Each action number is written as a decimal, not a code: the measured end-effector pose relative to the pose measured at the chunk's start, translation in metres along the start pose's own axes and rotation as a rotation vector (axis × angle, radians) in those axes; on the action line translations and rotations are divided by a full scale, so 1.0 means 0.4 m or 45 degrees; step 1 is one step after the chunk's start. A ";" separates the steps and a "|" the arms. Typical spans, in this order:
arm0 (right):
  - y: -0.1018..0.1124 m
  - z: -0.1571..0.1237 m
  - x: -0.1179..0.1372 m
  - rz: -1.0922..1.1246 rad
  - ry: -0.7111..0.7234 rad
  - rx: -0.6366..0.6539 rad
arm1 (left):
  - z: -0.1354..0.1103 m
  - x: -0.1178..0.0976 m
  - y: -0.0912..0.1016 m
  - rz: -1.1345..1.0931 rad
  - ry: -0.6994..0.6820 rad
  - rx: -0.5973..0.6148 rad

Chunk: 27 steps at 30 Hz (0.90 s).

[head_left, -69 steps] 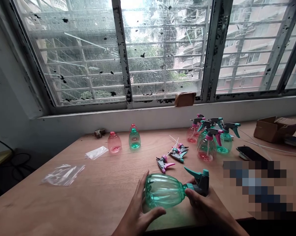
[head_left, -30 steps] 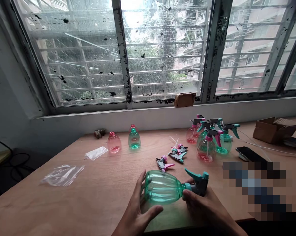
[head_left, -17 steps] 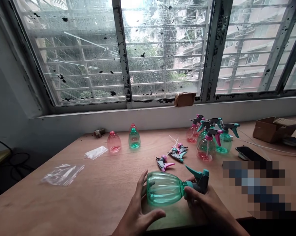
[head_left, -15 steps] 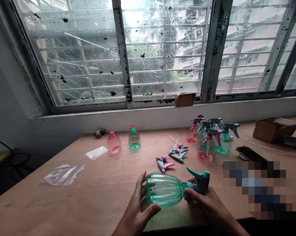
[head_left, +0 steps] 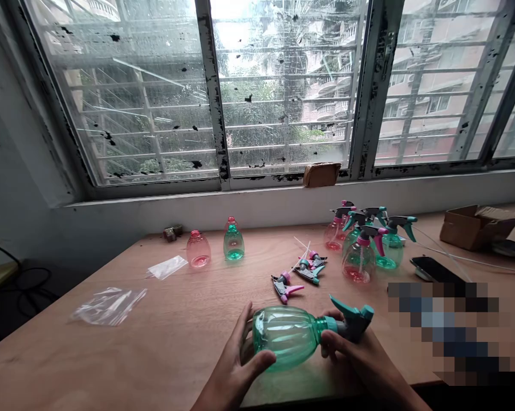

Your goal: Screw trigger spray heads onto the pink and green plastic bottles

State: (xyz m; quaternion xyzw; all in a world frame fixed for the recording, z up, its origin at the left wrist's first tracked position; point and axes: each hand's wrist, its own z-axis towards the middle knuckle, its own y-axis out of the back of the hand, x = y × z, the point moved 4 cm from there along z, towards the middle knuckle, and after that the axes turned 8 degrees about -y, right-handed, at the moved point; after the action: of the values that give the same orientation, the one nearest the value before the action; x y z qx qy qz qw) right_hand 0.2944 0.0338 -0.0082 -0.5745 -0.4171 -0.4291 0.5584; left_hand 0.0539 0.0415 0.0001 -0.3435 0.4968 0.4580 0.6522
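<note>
A clear green spray bottle (head_left: 285, 335) lies sideways between my hands above the table's front edge, its base to the left. My left hand (head_left: 240, 362) is wrapped round the base, thumb on the near side. On the neck, my right hand (head_left: 351, 348) pinches the teal collar below the grey and teal trigger head (head_left: 353, 319), which points right. Just beyond the bottle lie several loose trigger heads, among them a pink one (head_left: 286, 286) and a teal one (head_left: 309, 270).
Several assembled spray bottles (head_left: 360, 257) stand at the back right, near a phone (head_left: 437, 271) and a cardboard box (head_left: 475, 228). Headless bottles, pink (head_left: 198, 250) and green (head_left: 234, 242), stand back left. Plastic bags (head_left: 109, 305) lie on the left of the table (head_left: 154, 354).
The trigger head has turned a little about the bottle's axis and sits slightly farther right. The bottle's base has dipped slightly. Both hands keep their hold.
</note>
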 end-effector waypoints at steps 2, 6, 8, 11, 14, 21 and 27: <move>-0.002 -0.003 0.004 -0.008 -0.005 0.013 | -0.001 -0.005 0.001 0.051 0.048 0.006; -0.001 -0.007 0.011 -0.024 0.007 -0.006 | -0.002 -0.019 -0.008 0.201 -0.071 0.090; -0.002 -0.006 0.012 -0.030 0.018 -0.005 | -0.004 -0.021 -0.014 0.206 -0.131 0.119; -0.002 -0.006 0.010 -0.033 0.021 -0.003 | -0.005 -0.022 -0.019 0.084 -0.111 0.118; -0.003 -0.008 0.007 -0.013 0.020 0.015 | -0.004 -0.032 -0.019 -0.059 -0.026 0.082; -0.001 -0.006 0.005 0.048 0.016 0.009 | 0.000 -0.019 -0.025 0.033 -0.107 0.107; -0.002 -0.007 0.001 0.044 0.016 0.024 | -0.005 -0.005 -0.016 0.053 -0.093 0.060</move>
State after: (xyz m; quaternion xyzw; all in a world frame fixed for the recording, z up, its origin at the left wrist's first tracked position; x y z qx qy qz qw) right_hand 0.2939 0.0311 -0.0076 -0.5738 -0.4076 -0.4190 0.5737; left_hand 0.0590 0.0369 0.0013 -0.3008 0.4903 0.4719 0.6681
